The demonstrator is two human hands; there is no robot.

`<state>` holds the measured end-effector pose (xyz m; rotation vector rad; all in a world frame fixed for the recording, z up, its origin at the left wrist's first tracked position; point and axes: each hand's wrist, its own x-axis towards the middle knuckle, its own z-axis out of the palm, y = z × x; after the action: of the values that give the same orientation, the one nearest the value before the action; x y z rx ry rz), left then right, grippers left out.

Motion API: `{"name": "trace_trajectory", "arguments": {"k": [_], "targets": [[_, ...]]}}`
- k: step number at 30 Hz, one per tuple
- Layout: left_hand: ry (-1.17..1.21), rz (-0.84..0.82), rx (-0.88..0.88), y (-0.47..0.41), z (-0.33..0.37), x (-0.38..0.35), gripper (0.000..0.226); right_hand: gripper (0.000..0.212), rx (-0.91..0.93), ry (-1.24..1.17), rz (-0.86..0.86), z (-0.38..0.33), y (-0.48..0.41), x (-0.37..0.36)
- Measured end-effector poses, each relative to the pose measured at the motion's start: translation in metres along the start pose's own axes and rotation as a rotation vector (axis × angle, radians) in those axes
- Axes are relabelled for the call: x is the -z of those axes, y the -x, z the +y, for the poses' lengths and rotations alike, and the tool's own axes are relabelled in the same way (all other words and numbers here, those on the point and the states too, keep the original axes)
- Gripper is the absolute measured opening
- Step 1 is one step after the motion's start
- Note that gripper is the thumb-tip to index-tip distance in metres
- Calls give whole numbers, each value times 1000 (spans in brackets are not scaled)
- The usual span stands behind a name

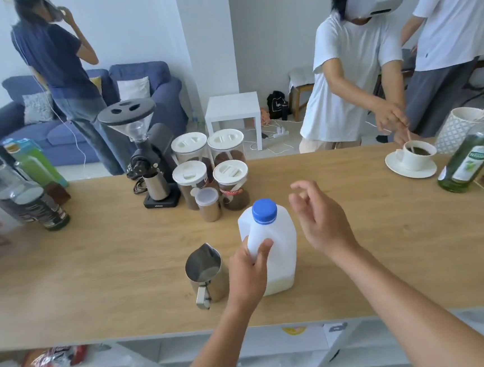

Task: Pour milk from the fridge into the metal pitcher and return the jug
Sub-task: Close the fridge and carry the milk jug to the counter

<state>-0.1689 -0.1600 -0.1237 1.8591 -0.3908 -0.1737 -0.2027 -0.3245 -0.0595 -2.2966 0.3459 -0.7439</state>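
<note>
Desk (388, 258): pale wood, wide; shelving shows below its near edge
Left hand (247, 273): grip wrapped round the handle of the milk jug (272, 248)
Milk jug: upright on the desk, blue cap (264, 210) on, a little milk at the bottom
Metal pitcher (205, 274): just left of the jug, spout pointing away
Right hand (317, 220): raised beside the cap, fingers spread, holding nothing
Jars (208, 168): white-lidded, behind the jug; coffee grinder (145, 159) to their left

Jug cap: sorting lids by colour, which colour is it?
Blue, on the white milk jug; its cap shows clearly in the head view.
</note>
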Motion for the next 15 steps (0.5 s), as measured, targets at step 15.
{"name": "trace_trajectory", "arguments": {"k": [15], "targets": [[-8, 26, -41, -1, 4, -1, 39, 35, 345, 678, -519, -80, -37, 10]]}}
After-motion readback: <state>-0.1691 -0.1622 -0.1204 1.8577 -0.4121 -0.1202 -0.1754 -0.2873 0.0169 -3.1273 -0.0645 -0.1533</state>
